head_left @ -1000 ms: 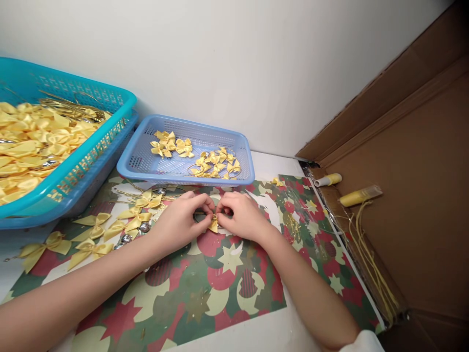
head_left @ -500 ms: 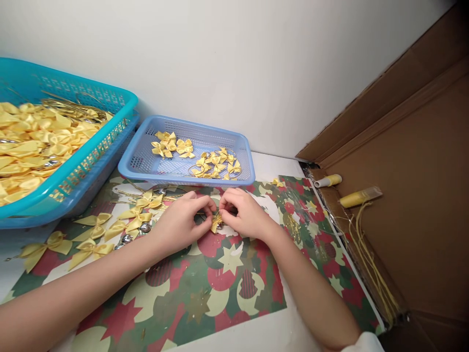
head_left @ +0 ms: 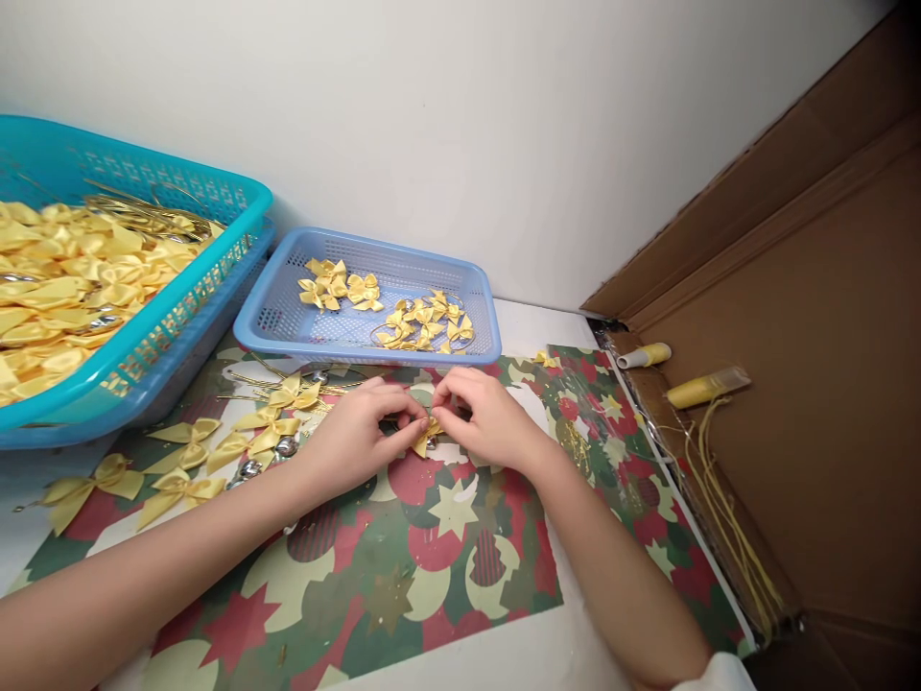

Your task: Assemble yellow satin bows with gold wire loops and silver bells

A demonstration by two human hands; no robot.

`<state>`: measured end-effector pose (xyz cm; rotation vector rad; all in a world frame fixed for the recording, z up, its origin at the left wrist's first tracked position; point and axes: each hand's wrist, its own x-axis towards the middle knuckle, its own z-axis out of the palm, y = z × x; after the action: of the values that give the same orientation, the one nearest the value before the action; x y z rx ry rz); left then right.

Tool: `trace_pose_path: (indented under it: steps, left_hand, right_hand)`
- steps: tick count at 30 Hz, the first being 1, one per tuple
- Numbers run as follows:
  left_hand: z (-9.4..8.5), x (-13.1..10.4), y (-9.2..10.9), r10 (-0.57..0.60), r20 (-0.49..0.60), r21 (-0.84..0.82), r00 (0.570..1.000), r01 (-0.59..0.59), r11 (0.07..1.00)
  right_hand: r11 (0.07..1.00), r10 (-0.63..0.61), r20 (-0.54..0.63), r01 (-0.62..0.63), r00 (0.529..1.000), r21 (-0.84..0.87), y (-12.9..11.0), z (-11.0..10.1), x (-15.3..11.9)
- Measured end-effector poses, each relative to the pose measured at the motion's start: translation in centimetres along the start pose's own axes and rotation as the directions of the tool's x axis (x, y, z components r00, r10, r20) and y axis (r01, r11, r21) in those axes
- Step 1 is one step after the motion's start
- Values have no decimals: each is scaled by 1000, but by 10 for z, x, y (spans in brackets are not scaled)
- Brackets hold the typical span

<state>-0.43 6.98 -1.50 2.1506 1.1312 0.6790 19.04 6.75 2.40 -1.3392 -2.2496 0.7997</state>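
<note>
My left hand (head_left: 366, 427) and my right hand (head_left: 484, 415) meet at the middle of the patterned sheet, fingertips pinched close together. Between them is a small yellow ribbon bow (head_left: 424, 441), partly covered by the fingers, with a small silver bell (head_left: 432, 442) at its lower side. Both hands grip at the bow; any cord in the fingertips is too fine to make out. Left of my left hand lie several more yellow bows (head_left: 183, 444), silver bells (head_left: 286, 446) and gold cords (head_left: 248, 384).
A blue basket (head_left: 366, 353) with several bows stands behind my hands. At the left, a turquoise basket (head_left: 237, 230) is heaped with bows and gold cords. Yellow strings (head_left: 726, 518) and two tubes, one a yellow tube (head_left: 701, 388), are at the cardboard (head_left: 806, 317) on the right.
The fingertips of my left hand have closed together and shifted slightly right, nearer my right fingertips. The bow stays in the same place.
</note>
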Motion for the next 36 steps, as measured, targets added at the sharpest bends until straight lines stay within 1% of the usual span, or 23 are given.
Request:
trace_pose_path:
  steps: [2, 3, 4, 5, 7, 8, 9, 10, 13, 15, 18, 26, 30, 33, 36]
  left_hand:
    - [0, 0, 0, -10, -4, -12, 1000, 10, 1000]
    - [0, -1, 0, -15, -2, -15, 1000, 15, 1000]
    - [0, -1, 1, -20, 2, -18, 1000, 20, 1000]
    - [0, -1, 1, -24, 6, -22, 1000, 24, 999]
    - [0, 0, 2, -29, 7, -31, 1000, 30, 999]
    - [0, 0, 2, -32, 5, -34, 999, 32, 999]
    - [0, -1, 2, -34, 3, -37, 999, 34, 999]
    - [0, -1, 2, -33, 1, -39, 999, 33, 999]
    - [-1, -1, 2, -28, -6, -41, 1000, 27, 999]
    - [-1, -2, 2, -21, -14, -42, 1000, 20, 999]
    - [-1, -2, 3, -12, -21, -44, 1000, 11, 999]
    - [0, -1, 3, -8, -17, -53, 1000, 7, 999]
    - [1, -1, 1, -7, -15, -40, 1000, 6, 999]
    - [1, -2, 1, -12, -13, -34, 1000, 12, 999]
    - [0, -2, 1, -11, -5, -30, 1000, 11, 999]
  right_hand:
    - [987, 144, -7, -143, 990, 71, -3, -8, -2]
    - [966, 233, 22, -234, 972, 111, -4, -11, -3]
    - [936, 310, 75, -318, 948, 149, -6, -14, -4]
    - [905, 362, 141, -384, 921, 183, -8, -16, -5]
    - [863, 393, 251, -449, 885, 232, -11, -15, -6]
    - [858, 386, 266, -449, 883, 247, -12, -13, -7]
    - [866, 373, 251, -433, 893, 250, -13, -10, -7]
    - [885, 358, 212, -402, 909, 233, -14, -6, -6]
    - [959, 268, 61, -272, 961, 80, -14, 4, -4]
    - [980, 198, 26, -197, 980, -21, -12, 8, -3]
    - [987, 147, 37, -145, 988, -69, -9, 11, -2]
    - [990, 129, 29, -127, 991, -53, -2, 15, -1]
    - [990, 114, 27, -112, 993, -81, -2, 11, -1]
    - [991, 80, 25, -77, 996, -107, -4, 6, -1]
    - [995, 47, 28, -44, 999, -87, -4, 1, -2]
